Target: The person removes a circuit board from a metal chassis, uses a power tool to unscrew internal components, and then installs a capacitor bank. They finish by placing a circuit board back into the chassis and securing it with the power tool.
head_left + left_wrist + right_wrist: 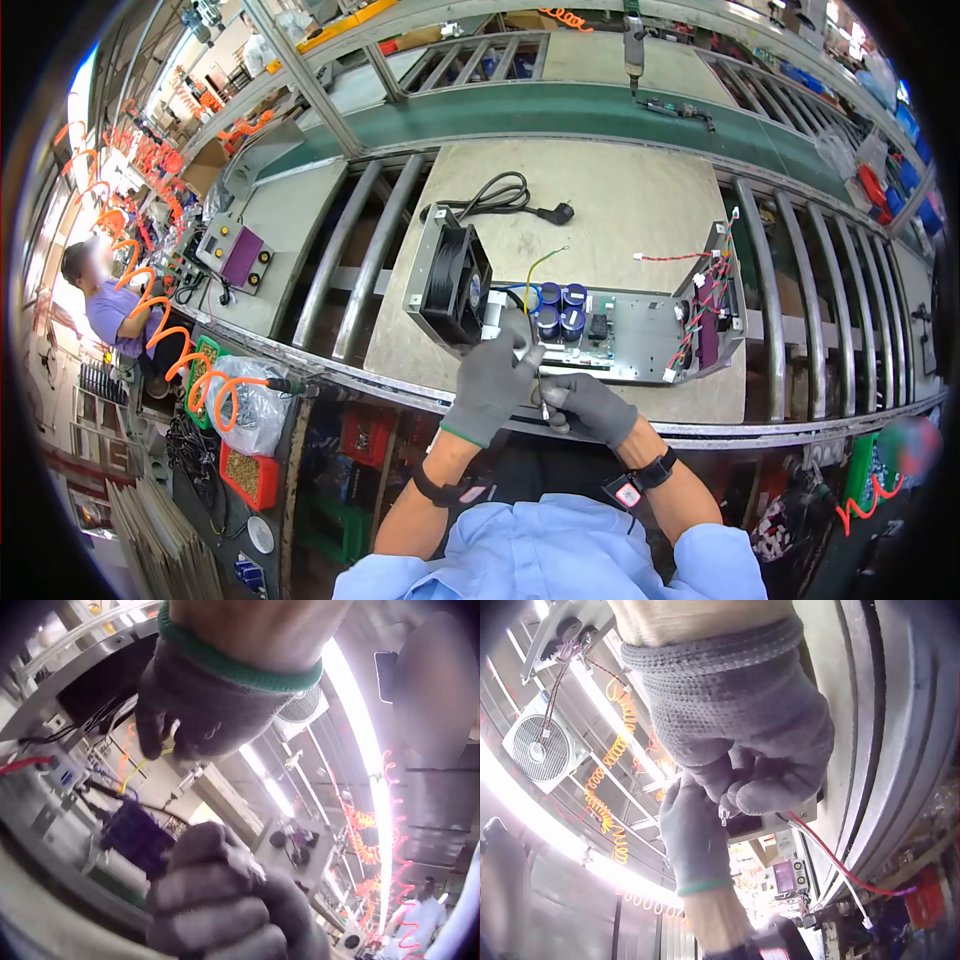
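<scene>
Both hands wear grey gloves at the front edge of a metal chassis (640, 325). The left hand (492, 385) holds a dark cable beside the fan (452, 285), its fingers curled round it. Close by on the right, the right hand (592, 408) pinches the lower part of the cable, near a small metal end (545, 410). In the right wrist view a small clear or metal tip (724, 816) shows under the right hand (735, 727). A yellow-green wire (540, 268) rises behind the left hand, next to blue capacitors (562, 310).
A black power cord with plug (556, 213) lies on the board (620, 190) behind the chassis. Rollers (800, 300) flank the board. Red-white wires (708, 290) hang at the chassis's right end. A screwdriver (634, 50) hangs above the green belt (450, 115). A person (120, 310) is at far left.
</scene>
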Motion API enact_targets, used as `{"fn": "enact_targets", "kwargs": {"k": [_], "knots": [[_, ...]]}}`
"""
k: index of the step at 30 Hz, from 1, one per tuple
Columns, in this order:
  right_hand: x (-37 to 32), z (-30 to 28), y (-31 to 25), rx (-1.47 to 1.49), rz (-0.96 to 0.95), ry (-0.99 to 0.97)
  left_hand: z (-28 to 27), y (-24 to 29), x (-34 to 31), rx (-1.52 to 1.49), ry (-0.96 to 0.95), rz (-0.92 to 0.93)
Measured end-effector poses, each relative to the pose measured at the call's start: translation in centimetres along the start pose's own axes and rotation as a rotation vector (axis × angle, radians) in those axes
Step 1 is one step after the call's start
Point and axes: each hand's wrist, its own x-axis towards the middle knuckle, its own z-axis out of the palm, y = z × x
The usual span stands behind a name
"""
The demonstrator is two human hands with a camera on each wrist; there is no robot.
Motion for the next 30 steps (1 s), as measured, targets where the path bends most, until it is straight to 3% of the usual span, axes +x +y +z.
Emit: {"fn": "enact_targets", "kwargs": {"k": [1, 2, 5, 8, 14, 21, 22, 25, 30], "knots": [[-0.1, -0.1, 0.3, 0.010, 0.000, -0.008, 0.3, -0.8, -0.4, 0.001, -0.145, -0.114], [0.1, -0.2, 0.4, -0.054, -0.010, -0.031, 0.8, -1.9, 0.0, -0.120, -0.204, -0.070], [-1.0, 1.8, -1.6, -0.281, 0.061, 0.172, 1.5, -2.0, 0.1, -0.278, -0.268, -0.233], [-1.5, 2.6, -3.8, -0.772, 0.094, 0.261, 3.3, -2.8, -0.3, -0.352, -0.171, -0.179], [-2.1, 3.2, -5.4, -0.694, 0.209, 0.298, 5.2, -2.9, -0.4, -0.451, -0.079, -0.153], [-2.0, 2.8, -4.5, -1.223, -0.069, 0.453, 4.7, -2.8, -0.2, -0.483, -0.101, -0.125], [-1.9, 3.1, -5.3, -1.233, 0.044, 0.406, 4.7, -2.6, -0.1, -0.489, -0.102, -0.128], [-1.6, 2.7, -6.2, -0.707, 0.245, 0.248, 5.3, -3.0, 0.2, -0.528, -0.122, -0.158], [-1.7, 0.9, -6.0, -0.469, 0.265, 0.081, 5.0, -2.9, 0.4, -0.622, -0.126, -0.198]]}}
